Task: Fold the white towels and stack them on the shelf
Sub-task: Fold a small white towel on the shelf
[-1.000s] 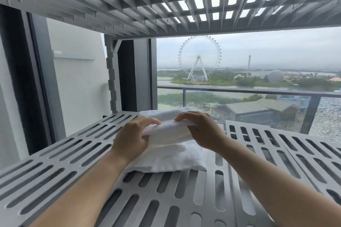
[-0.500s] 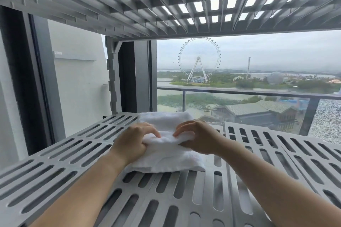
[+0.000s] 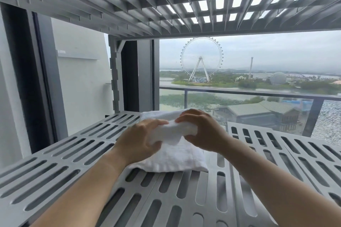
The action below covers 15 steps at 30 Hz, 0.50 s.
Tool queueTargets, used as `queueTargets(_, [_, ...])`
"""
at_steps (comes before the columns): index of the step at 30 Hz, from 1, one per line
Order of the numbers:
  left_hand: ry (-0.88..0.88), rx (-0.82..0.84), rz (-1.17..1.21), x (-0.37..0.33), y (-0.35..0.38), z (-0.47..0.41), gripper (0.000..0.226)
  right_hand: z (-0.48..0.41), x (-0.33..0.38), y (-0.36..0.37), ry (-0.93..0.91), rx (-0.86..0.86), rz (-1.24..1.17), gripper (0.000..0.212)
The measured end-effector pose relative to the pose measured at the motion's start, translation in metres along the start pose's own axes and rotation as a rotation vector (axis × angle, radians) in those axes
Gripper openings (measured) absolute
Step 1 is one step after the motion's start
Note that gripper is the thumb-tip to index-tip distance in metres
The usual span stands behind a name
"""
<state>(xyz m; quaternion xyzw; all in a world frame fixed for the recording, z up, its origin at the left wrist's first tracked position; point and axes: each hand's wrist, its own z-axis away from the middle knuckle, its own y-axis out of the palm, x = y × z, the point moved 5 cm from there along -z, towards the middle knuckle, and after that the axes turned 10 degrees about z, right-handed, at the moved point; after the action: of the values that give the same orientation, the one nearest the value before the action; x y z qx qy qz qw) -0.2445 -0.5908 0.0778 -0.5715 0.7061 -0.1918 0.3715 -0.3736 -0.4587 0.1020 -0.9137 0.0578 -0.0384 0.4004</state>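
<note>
A: Where do the towels sit?

B: A flat towel (image 3: 171, 160), white, lies on the grey slotted shelf (image 3: 73, 162), about midway across it and reaching toward the shelf's far edge. A folded towel (image 3: 175, 131), also white, is held just above the shelf, and its underside touches the flat one. Whether the two are separate pieces or one cloth cannot be told.

A: And the person's hands?

B: Both are over the shelf, with the forearms coming in from its near edge. The left hand (image 3: 140, 138) grips the left end of the folded towel, fingers curled over its top. The right hand (image 3: 203, 131) grips the right end the same way, with the fingers bent over the top and the thumb tucked below. The two sets of fingertips nearly meet on the cloth.

A: Anything else around the shelf?

B: A second slotted shelf (image 3: 129, 5) hangs directly above it. Past the shelf's far edge stands a glass railing (image 3: 239, 96), and well beyond that a Ferris wheel (image 3: 201, 59) rises across the water.
</note>
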Motion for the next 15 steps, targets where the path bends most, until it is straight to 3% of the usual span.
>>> queueTargets(3, [0.002, -0.142, -0.016, -0.001, -0.006, -0.001, 0.046, -0.003, 0.0, -0.006, 0.043, -0.104, -0.01, 0.041])
queueTargets(6, [-0.027, -0.109, -0.057, 0.0, -0.003, -0.001, 0.046, -0.004, 0.0, -0.006, 0.036, -0.072, 0.008, 0.04])
queueTargets(11, [-0.18, 0.162, -0.063, 0.008, 0.013, 0.004, 0.055, 0.006, 0.001, 0.018, 0.0, 0.296, 0.102, 0.042])
queueTargets(15, [-0.204, 0.187, -0.089, -0.002, 0.015, 0.003, 0.051, 0.009, 0.007, 0.027, 0.042, 0.447, 0.183, 0.057])
